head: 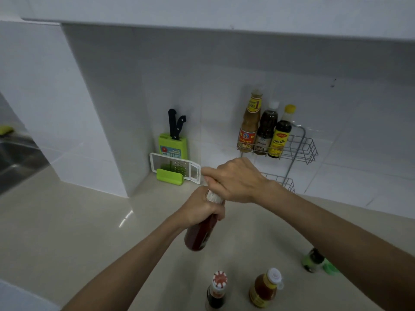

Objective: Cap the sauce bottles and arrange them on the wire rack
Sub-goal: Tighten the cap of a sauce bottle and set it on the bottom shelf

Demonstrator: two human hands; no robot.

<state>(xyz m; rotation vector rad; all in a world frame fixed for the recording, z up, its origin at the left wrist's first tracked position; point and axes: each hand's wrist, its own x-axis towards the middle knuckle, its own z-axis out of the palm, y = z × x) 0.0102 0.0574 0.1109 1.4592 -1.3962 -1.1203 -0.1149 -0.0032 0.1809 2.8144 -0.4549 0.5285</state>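
Note:
My left hand (203, 206) grips the neck of a red sauce bottle (198, 235) held above the counter. My right hand (235, 178) is closed over the bottle's top, hiding the cap. A wire rack (301, 147) on the wall holds three capped bottles: a tan one (248, 124), a dark one with a white cap (266, 129) and a dark one with a yellow cap (280, 134). On the counter near me stand a dark bottle with a red-and-white cap (216, 290), an orange sauce bottle (265, 288) and a small dark bottle (312, 260) beside a loose green cap (330, 268).
A green knife block with black-handled knives (174, 140) and a white grater (175, 168) stand in the corner. The rack's lower shelf (281, 181) shows behind my right wrist. A steel sink (15, 158) lies at the far left. The beige counter (89, 221) spreads to the left.

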